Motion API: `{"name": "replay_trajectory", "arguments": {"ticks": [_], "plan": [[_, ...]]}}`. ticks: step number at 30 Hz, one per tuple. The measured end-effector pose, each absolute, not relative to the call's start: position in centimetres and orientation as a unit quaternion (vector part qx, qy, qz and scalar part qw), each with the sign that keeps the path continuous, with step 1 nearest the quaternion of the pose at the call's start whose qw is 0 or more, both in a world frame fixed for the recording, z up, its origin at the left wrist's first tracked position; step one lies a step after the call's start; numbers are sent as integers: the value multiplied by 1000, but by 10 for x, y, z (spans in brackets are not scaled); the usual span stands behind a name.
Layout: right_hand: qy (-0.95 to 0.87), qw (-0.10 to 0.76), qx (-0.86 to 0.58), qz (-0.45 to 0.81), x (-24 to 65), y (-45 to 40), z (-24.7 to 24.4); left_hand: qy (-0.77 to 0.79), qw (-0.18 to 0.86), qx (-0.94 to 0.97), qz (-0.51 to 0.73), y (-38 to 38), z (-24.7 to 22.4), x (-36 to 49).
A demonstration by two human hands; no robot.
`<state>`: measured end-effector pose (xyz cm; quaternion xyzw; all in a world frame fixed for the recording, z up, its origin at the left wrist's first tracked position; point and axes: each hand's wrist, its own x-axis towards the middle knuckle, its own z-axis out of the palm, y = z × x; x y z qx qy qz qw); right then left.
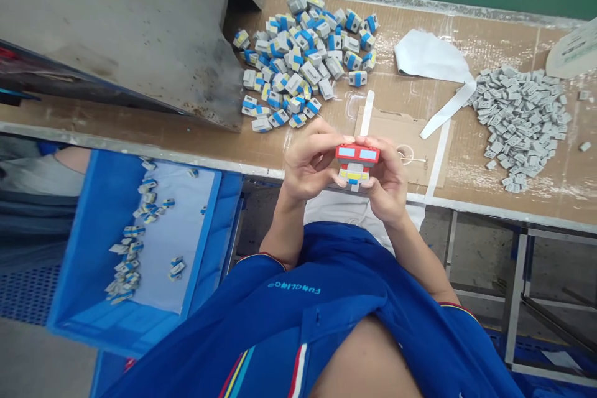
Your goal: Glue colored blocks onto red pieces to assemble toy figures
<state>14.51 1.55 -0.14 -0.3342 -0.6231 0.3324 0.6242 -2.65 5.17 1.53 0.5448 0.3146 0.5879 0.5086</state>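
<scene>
Between my hands, near the table's front edge, is a small toy robot torso [357, 154] with a red upper part, two pale window panels and a grey, yellow and blue lower part. My left hand [310, 158] pinches its left side, thumb low and fingers at the top. On the other side my right hand [389, 177] grips it the same way. Beneath them lies a flat piece of cardboard [426, 171] with white strips on it. Beyond my left hand spreads a heap of grey, blue and yellow toy parts [298, 56].
A pile of small grey pieces [522, 118] lies at the right, beside a folded white cloth [431, 56]. At the left stands a metal box [140, 25]. Below it, a blue crate [198, 249] contains several toy parts. Another person's clothing [37, 199] shows at far left.
</scene>
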Motion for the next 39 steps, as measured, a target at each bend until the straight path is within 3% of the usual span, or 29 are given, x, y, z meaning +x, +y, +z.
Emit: {"name": "replay_trajectory", "arguments": {"ticks": [15,31,39], "plan": [[-603,632,-293,390,151,12,10,228,375,676,593,56,15,-23],[-647,610,-335,310,146,4,21,206,372,656,624,56,16,-17],[-638,640,-327,277,140,2,26,174,389,640,639,58,17,-10]]}}
